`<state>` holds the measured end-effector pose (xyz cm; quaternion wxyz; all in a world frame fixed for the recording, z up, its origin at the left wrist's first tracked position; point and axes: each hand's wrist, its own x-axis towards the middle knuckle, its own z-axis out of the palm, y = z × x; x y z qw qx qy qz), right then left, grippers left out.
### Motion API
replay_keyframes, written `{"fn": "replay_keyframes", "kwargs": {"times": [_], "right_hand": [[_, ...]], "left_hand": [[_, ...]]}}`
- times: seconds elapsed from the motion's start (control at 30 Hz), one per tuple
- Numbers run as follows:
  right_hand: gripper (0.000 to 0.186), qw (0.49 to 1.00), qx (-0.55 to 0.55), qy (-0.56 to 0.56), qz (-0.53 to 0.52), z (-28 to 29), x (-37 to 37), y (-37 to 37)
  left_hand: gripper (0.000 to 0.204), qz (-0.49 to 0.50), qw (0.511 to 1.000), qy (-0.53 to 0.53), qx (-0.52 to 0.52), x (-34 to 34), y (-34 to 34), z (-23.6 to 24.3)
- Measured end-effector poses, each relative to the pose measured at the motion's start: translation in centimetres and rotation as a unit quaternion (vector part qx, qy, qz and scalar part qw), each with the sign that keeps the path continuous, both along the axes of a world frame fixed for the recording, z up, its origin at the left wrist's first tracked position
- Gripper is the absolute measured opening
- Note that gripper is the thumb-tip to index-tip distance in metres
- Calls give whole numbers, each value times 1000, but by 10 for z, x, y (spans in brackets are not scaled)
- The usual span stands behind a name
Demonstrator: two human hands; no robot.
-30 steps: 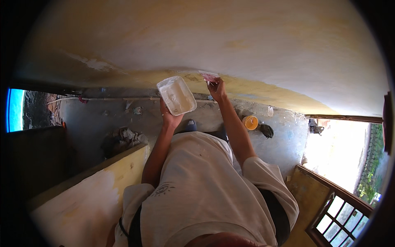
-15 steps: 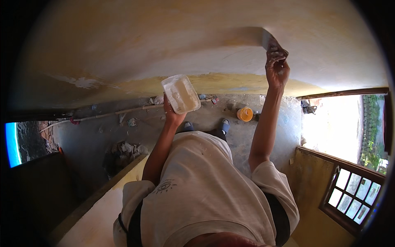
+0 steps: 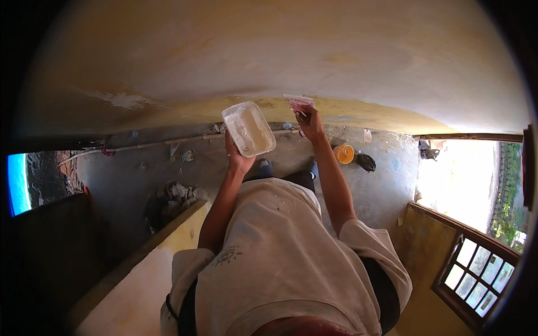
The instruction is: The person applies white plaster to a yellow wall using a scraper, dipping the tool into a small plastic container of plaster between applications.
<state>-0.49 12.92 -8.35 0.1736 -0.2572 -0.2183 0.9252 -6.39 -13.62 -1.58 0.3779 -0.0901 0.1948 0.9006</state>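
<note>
My left hand [image 3: 239,158] grips a white rectangular plastic tub [image 3: 249,129] by its near side; pale filler paste coats its inside and lies in the bottom. To the right of the tub, my right hand [image 3: 310,120] is closed around a flat putty knife [image 3: 298,102] with a broad edge, pinkish on the side that shows. The knife is apart from the tub, just in front of the wall [image 3: 269,61]. That wall is yellowish with smeared whitish patches, and a rough flaked spot [image 3: 126,99] shows at its left.
On the grey floor [image 3: 123,179] stand a yellow bucket [image 3: 344,154] and a black bag [image 3: 366,162]. A long pole [image 3: 168,141] lies along the wall's foot. Crumpled rubbish [image 3: 174,199] sits beside a low wall [image 3: 162,257] at left. A bright doorway and a paned window [image 3: 480,274] are at right.
My right hand has come down and left with the putty knife, off the wall and close to the tub. My left hand holds the tub in nearly the same place.
</note>
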Motion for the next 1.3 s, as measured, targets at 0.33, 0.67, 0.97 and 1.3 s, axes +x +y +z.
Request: {"fn": "replay_keyframes", "kwargs": {"times": [0.33, 0.67, 0.97, 1.3], "right_hand": [[19, 989, -76, 115, -54, 61, -48, 48], [29, 936, -17, 337, -103, 257, 87, 97], [26, 993, 97, -58, -28, 71, 61, 42], [17, 984, -178, 8, -1, -40, -24, 52]], "left_hand": [[57, 61, 998, 7, -25, -3, -25, -5], [54, -31, 999, 8, 31, -2, 53, 13], [54, -38, 999, 13, 26, -1, 42, 1], [54, 21, 999, -7, -30, 5, 6, -2]]}}
